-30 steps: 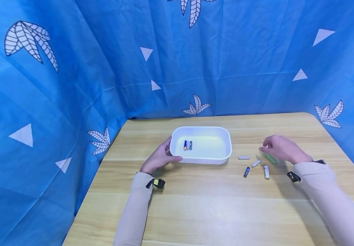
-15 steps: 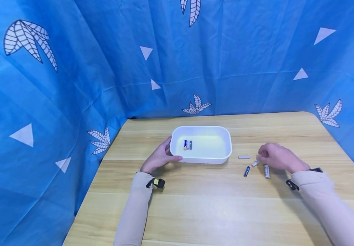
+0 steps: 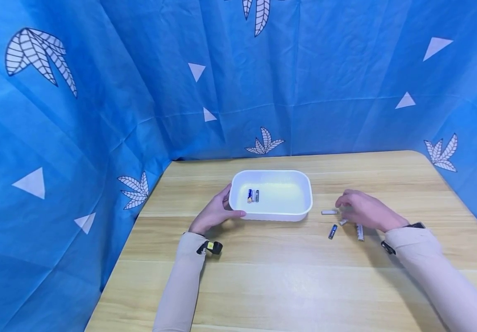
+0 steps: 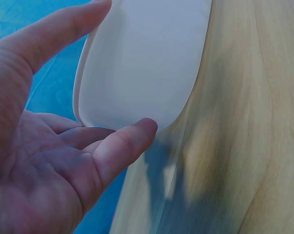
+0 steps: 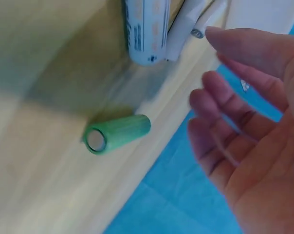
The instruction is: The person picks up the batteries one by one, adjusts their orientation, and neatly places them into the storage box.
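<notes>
My left hand [image 3: 215,213] grips the left end of a white plastic box [image 3: 277,217], thumb at the front corner and fingers round the end. Inside the box lie three batteries [image 3: 253,196] side by side. Above the loose batteries, my right hand [image 3: 364,211] hovers with bent, parted fingers and nothing between them. Its fingertips are close to a white battery [image 3: 328,212] and a second small white battery [image 3: 343,222]. In the right wrist view a green battery [image 5: 122,132] lies below the palm; the hand hides it from the head view.
A dark blue battery [image 3: 332,232] and a thicker white battery [image 3: 360,233] lie on the wooden table [image 3: 263,281], in front of the right hand. Blue patterned cloth [image 3: 325,92] hangs behind the table and along its left side.
My right hand has moved left and a little toward me, from over the green battery to the small white ones. The left hand and box have stayed in place.
</notes>
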Demonstrator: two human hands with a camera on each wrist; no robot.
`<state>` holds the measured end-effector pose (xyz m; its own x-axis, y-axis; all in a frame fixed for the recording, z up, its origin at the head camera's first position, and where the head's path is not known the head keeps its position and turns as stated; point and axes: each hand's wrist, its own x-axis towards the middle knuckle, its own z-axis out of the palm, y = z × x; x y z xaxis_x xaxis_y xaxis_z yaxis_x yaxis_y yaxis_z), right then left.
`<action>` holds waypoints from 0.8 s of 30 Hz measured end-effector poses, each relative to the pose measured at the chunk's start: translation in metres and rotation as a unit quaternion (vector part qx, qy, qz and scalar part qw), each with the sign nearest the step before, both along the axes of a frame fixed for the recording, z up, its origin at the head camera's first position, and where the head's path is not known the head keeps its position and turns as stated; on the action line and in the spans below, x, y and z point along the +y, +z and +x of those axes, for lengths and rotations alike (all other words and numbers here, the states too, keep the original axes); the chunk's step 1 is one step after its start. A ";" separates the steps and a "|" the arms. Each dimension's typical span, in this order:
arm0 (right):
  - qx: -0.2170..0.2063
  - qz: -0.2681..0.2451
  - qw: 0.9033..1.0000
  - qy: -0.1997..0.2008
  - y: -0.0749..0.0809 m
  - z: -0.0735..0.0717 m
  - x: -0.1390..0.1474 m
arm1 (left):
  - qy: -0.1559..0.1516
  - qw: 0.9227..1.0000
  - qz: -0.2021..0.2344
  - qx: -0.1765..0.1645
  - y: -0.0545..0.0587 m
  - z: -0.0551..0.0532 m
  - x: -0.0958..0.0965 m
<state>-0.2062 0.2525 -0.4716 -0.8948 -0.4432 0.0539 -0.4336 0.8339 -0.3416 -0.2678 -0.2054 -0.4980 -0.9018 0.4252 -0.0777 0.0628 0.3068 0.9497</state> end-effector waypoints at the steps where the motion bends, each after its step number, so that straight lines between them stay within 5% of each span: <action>1: 0.015 0.006 1.000 0.015 0.000 -0.002 -0.002 | 0.001 1.000 -0.001 0.000 0.000 0.000 0.000; 5: 0.056 0.029 0.995 0.073 0.000 -0.010 -0.008 | 0.002 1.000 -0.001 0.000 0.000 -0.001 0.000; 10: 0.046 0.049 0.989 0.131 -0.004 -0.016 -0.016 | 0.000 1.000 -0.001 -0.006 -0.002 -0.003 0.000; 15: 0.082 0.059 0.980 0.169 -0.009 -0.020 -0.021 | 0.003 1.000 0.001 -0.002 -0.003 -0.003 0.000; 19: 0.089 0.060 0.978 0.178 -0.013 -0.022 -0.020 | -0.003 1.000 0.006 -0.003 -0.002 -0.004 0.002; 24: 0.025 0.064 0.989 0.134 -0.013 -0.023 -0.019 | -0.006 1.000 0.013 -0.009 -0.002 -0.003 0.002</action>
<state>-0.2297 0.2339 -0.4849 -0.7415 -0.6705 0.0241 -0.6590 0.7212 -0.2133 -0.2709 -0.2036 -0.5000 -0.8951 0.4381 -0.0825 0.0498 0.2820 0.9581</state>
